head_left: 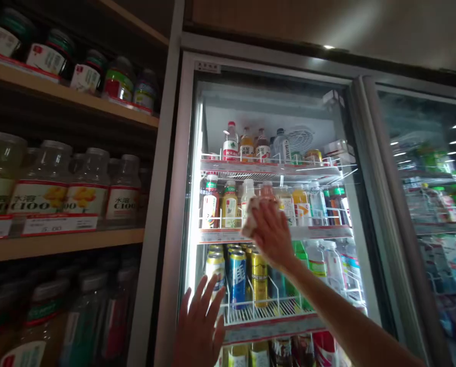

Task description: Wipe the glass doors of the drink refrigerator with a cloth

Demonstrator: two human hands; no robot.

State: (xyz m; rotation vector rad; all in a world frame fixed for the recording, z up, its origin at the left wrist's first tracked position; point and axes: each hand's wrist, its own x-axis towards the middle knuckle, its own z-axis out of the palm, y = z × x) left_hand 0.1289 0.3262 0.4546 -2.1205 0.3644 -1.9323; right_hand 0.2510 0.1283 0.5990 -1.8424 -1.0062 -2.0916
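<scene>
My right hand (271, 237) reaches up to the glass door (250, 107) of a lit drinks fridge. Under its fingers is a pale, crumpled cloth (249, 227), flattened against the glass and slightly blurred. Behind the glass there, bottles stand on the second shelf. My left hand (200, 321) is raised at the bottom, fingers spread and holding nothing, near the door's lower left part. Whether it touches the glass I cannot tell. Past its fingertips are a blue can (237, 278) and a gold can (259, 278) inside the fridge.
On the left, wooden shelves (98, 239) hold rows of bottles and jars with price strips. A grey upright frame (157, 204) separates them from the fridge. A second glass-door fridge (430, 204) stands at right, beyond a metal door post (392, 204).
</scene>
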